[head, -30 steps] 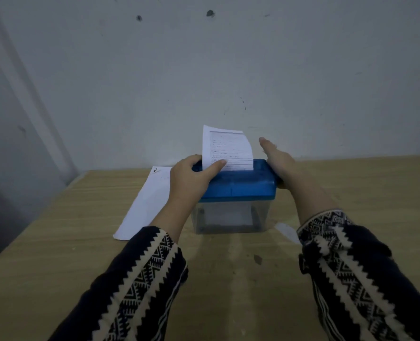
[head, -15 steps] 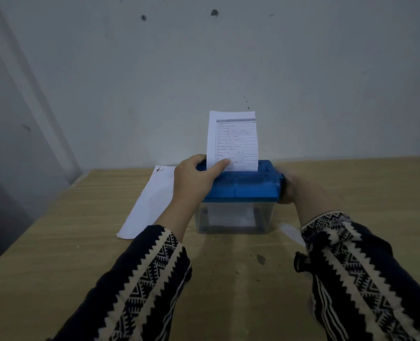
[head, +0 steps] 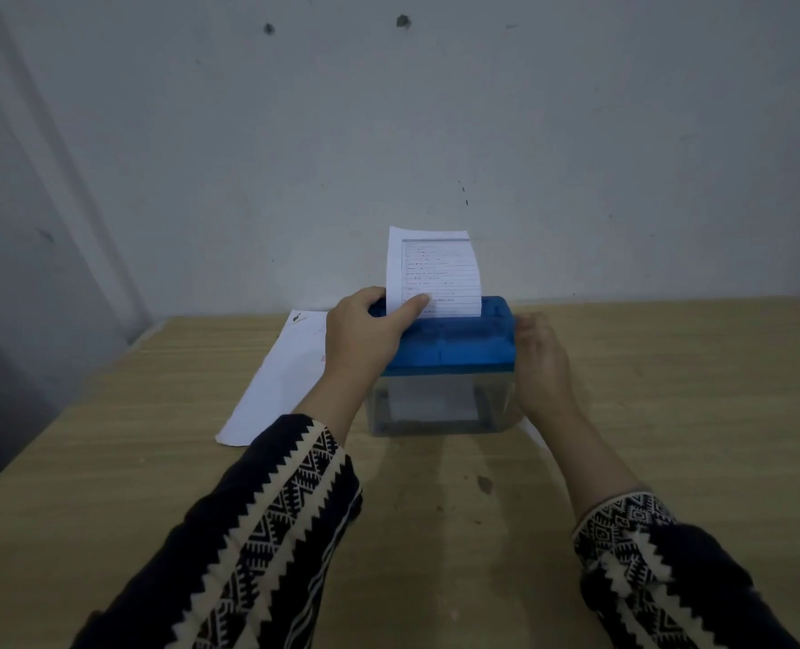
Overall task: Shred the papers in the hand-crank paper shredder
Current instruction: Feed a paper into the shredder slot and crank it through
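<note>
The hand-crank shredder has a blue lid (head: 459,346) on a clear bin (head: 435,409) and stands mid-table. A printed paper (head: 440,274) sticks upright out of its top slot, bending slightly backward. My left hand (head: 365,339) grips the lid's left end, with the thumb lying against the paper's lower front. My right hand (head: 540,363) is at the lid's right end, its fingers curled round the crank, which the hand hides. Pale shreds show dimly inside the bin.
A white sheet (head: 281,381) lies flat on the wooden table (head: 693,391) to the left of the shredder. A small paper scrap (head: 531,430) pokes out under my right wrist. A grey wall rises just behind the table's far edge.
My right hand swung from above the lid's right end down to its side. The paper straightened up, then sank lower into the slot. My left hand stayed in place.
</note>
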The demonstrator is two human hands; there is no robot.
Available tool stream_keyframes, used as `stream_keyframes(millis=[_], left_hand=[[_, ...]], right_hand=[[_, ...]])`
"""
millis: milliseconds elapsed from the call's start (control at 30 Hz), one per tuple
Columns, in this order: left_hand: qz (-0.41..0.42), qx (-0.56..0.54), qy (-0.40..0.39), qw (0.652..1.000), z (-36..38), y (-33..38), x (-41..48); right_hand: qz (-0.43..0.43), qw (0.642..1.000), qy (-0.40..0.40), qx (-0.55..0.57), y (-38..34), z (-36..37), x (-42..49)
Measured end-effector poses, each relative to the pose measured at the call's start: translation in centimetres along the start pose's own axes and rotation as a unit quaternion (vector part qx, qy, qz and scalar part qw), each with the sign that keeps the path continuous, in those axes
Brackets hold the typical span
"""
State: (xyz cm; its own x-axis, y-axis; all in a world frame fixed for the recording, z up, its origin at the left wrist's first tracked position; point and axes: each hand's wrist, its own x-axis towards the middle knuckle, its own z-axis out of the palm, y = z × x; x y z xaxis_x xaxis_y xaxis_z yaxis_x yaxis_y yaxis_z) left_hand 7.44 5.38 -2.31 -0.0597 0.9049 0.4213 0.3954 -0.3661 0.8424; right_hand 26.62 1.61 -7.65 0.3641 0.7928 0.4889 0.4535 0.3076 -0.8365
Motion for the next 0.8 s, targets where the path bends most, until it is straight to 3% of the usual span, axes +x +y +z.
stream_keyframes(millis=[300,533,700,800], left_hand=[[-0.005,-0.016,-0.004,1.000,-0.1,0.1,-0.2],[-0.006,-0.022,-0.013,1.000,-0.2,0.2,-0.2],[-0.007,-0.026,-0.020,0.999,-0.3,0.2,-0.2],[-0.015,-0.027,-0.022,0.999,-0.3,0.2,-0.1]], right_hand=[[0.137,0.983,-0.014,-0.124,-2.4,-0.7,-1.3],[0.230,0.961,-0.126,-0.090,-3.5,-2.7,1.1],[0.209,0.949,-0.179,-0.156,-5.3,-3.8,3.4],[0.177,0.915,-0.222,-0.287,-6.5,-3.8,3.9]])
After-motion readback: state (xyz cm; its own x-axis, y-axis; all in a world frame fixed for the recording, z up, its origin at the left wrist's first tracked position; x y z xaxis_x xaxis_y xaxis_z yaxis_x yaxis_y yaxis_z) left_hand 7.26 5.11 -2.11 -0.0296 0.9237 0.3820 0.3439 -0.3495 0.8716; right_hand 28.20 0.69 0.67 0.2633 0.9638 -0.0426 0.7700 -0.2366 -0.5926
